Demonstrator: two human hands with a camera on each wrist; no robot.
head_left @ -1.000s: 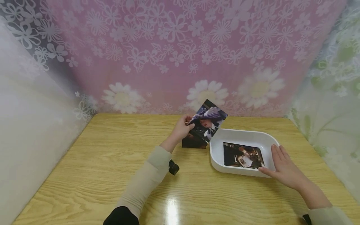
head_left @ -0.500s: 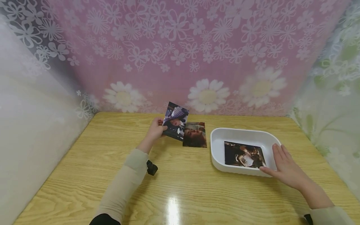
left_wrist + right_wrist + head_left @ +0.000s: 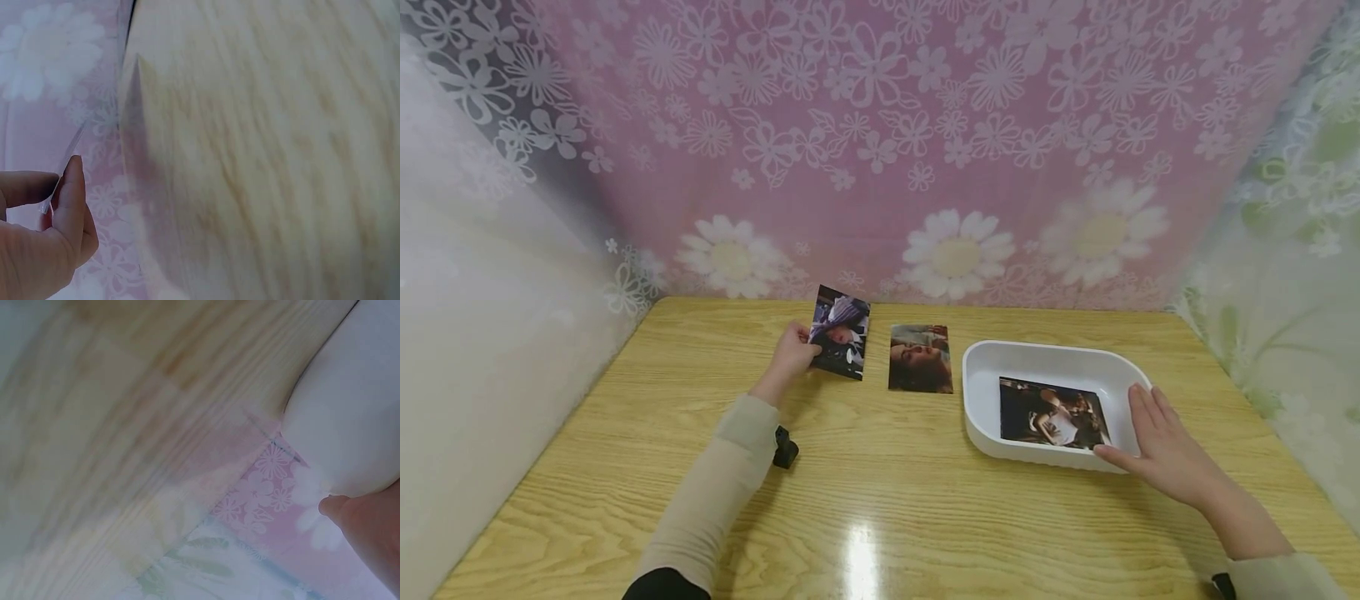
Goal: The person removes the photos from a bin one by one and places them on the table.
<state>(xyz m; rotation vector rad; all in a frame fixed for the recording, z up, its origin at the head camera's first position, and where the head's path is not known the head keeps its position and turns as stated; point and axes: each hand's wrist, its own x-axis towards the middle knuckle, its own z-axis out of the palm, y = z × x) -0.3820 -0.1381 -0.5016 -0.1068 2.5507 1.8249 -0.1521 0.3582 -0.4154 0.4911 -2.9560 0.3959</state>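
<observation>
My left hand (image 3: 790,360) pinches a photo (image 3: 841,335) between thumb and fingers, tilted up near the table's back edge; its picture shows purple stripes and dark clothing. In the left wrist view, the same photo (image 3: 72,145) appears edge-on as a thin sliver. Just right of it, a second photo (image 3: 920,360) in brown and red tones lies flat on the table. My right hand (image 3: 1176,454) rests on the right end of a white tray (image 3: 1052,349), fingers straight along the rim and thumb at the front. Inside the tray lies a dark photo (image 3: 1052,417).
The wood-grain table (image 3: 895,492) reaches back to a pink floral backdrop (image 3: 865,167). Pale coverings stand on the left and right sides. A black wrist device (image 3: 786,448) sits by my left cuff.
My left hand has carried the striped photo leftward and lower, away from the tray, uncovering the photo on the table. The right hand and tray have stayed in place.
</observation>
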